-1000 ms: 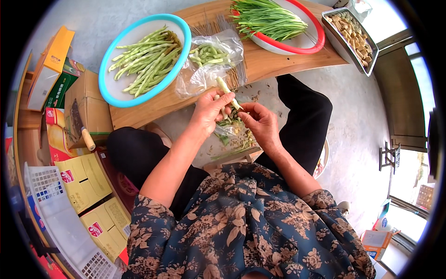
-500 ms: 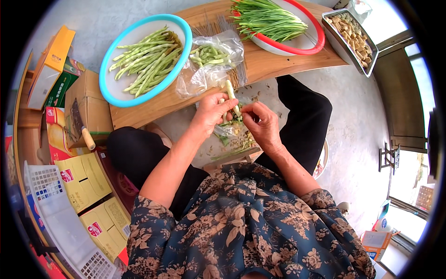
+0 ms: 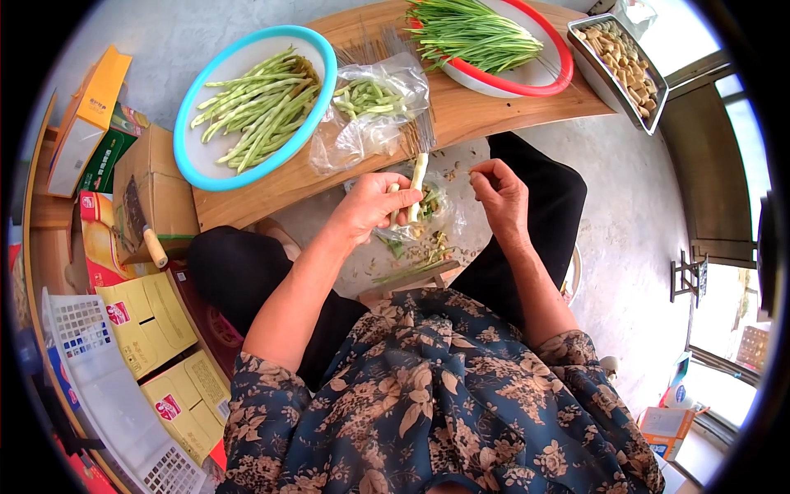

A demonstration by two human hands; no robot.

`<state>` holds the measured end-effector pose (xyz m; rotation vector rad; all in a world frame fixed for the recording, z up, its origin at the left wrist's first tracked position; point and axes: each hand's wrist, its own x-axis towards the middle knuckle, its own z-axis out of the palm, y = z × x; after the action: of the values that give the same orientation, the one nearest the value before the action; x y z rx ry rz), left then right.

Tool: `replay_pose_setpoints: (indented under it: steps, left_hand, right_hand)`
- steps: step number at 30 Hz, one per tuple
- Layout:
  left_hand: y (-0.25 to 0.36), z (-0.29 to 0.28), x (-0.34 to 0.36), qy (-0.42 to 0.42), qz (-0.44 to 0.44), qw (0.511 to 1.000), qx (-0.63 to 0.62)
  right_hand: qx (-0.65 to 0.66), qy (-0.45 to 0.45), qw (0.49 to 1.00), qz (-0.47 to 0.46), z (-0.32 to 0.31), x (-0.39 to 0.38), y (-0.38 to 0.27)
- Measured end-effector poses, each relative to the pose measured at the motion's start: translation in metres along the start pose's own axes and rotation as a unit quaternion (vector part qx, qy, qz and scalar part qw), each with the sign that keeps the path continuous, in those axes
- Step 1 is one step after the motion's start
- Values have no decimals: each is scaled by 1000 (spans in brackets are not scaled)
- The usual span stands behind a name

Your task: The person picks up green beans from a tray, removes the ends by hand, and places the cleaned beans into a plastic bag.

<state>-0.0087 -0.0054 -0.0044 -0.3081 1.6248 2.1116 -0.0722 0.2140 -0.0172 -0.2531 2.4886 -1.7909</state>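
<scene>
My left hand (image 3: 366, 204) is closed around pale green beans, with one long bean (image 3: 419, 174) standing up past the thumb. Off to its right, apart from the bean, my right hand (image 3: 504, 196) has thumb and forefinger pinched; what they hold, if anything, is too small to make out. Just beyond my left hand, a clear plastic bag (image 3: 329, 148) with short bean pieces (image 3: 369, 99) lies on the wooden table (image 3: 485, 115). Below the hands, another plastic bag (image 3: 448, 216) holds green scraps. Whole green beans (image 3: 267, 115) fill part of a blue-rimmed basin (image 3: 183, 148).
Thin skewers (image 3: 421, 132) lie beside and under the bag. At the far right are a red-rimmed basin (image 3: 562, 78) of green stalks and a metal tray (image 3: 650, 125) of brown chunks. A knife (image 3: 153, 245) leans by cardboard boxes (image 3: 169, 185) on the left.
My right hand has pulled away from the bean, moving right and slightly up. My left hand keeps its hold, and the bean stands more upright.
</scene>
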Motion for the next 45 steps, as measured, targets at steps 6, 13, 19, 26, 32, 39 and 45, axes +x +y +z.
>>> replay_pose_setpoints:
  steps: [6, 13, 19, 26, 32, 39, 45]
  left_hand:
    - [7, -8, -9, -7, -8, 1000, -21]
    - [12, -22, -17, -6, 20, 999, -33]
    - [6, -22, -16, -9, 9, 1000, -27]
    - [-11, -26, -9, 24, 46, 999, 1]
    - [-3, -15, -9, -6, 11, 998, 60]
    - [-8, -11, -4, -10, 14, 993, 119]
    - [-7, 0, -8, 20, 50, 999, 9]
  right_hand:
    - [-32, 24, 999, 5, -10, 8, 26]
    - [-72, -57, 995, 29, 1, 9, 40]
    - [-138, -96, 985, -37, 16, 12, 26]
    - [-133, -128, 980, -71, 22, 16, 26]
    - [191, -255, 939, 133, 26, 14, -17]
    - [226, -267, 929, 122, 33, 13, -17]
    - [252, -224, 937, 92, 37, -1, -22]
